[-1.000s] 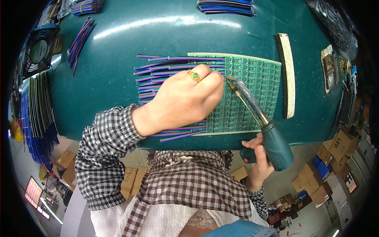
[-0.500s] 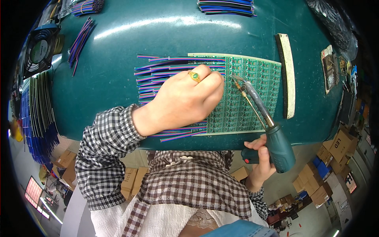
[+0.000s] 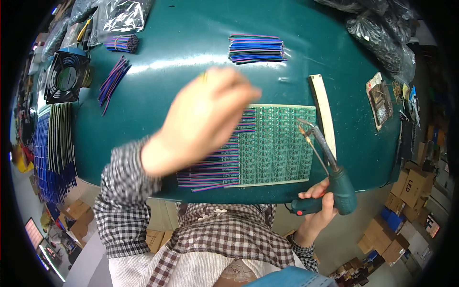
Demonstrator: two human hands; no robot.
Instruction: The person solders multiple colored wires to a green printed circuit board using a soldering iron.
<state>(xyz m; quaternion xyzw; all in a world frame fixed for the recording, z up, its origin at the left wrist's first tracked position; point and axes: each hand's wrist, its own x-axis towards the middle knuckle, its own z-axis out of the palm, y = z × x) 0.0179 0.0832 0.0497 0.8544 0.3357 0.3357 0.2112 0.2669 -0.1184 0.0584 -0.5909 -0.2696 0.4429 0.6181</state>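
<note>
My right hand [image 3: 319, 205] is wrapped round the dark green handle of a soldering gun [image 3: 342, 191]. The gun's metal tip points up and left over the right part of a green circuit board panel [image 3: 277, 148]. Smeared by motion, my left hand [image 3: 201, 117] hangs above the panel's upper left side; its fingers are bent, and whether they hold anything cannot be made out. Rows of thin multicoloured wires [image 3: 210, 179] lie along the panel's left side, their right ends on the boards. My left hand and forearm hide many of them.
Beyond the panel lies a bundle of cut wires [image 3: 256, 49]. A pale strip [image 3: 325, 115] stands right of the panel. At left are a fan [image 3: 67, 77], smaller wire bundles [image 3: 114, 83] and hanging wires [image 3: 55, 148]. A worn block [image 3: 380, 103] and plastic bags [image 3: 382, 38] are at right.
My left hand has lifted off the wires and moved up and left. The soldering gun's tip has shifted rightward over the panel. The view has tilted, showing more of the table's far side.
</note>
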